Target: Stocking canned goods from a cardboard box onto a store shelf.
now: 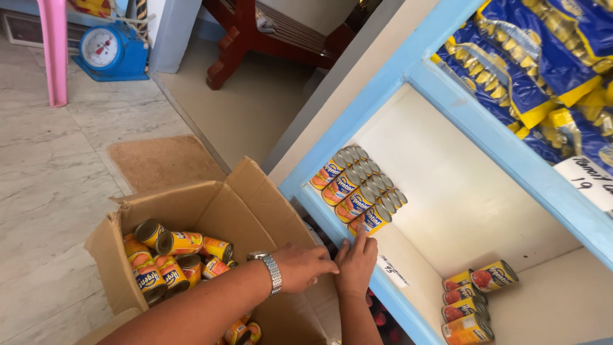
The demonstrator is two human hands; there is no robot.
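Both my hands rest flat at the front edge of the shelf (332, 217), palms down, fingers loosely spread, gripping nothing. My left hand (303, 265), a metal watch (273, 273) at the wrist, lies over the blue edge beside the cardboard box (211, 211). My right hand (355, 262) lies next to it, fingertips touching the nearest can in the row of cans (357, 191).

That row runs along the shelf's left edge, packed tight, two deep as far as I can tell: yellow labels with a blue band, silver tops. Risk, as I judge it: a push on the front can could shove the row crooked or tip a can off the edge into the box below.

The box stands open on the floor, loose cans (169, 255) of the same kind piled inside, lying every way.

A white paper tag (391, 271) with handwriting sits on the shelf's front strip. At the shelf's right, a short line of red-and-yellow cans (469, 300) lies on its side.

Above, the upper shelf holds blue-and-yellow bags (530, 57), with a white handwritten slip (587, 179) on its edge.

Far left on the floor: a blue weighing scale (108, 51).
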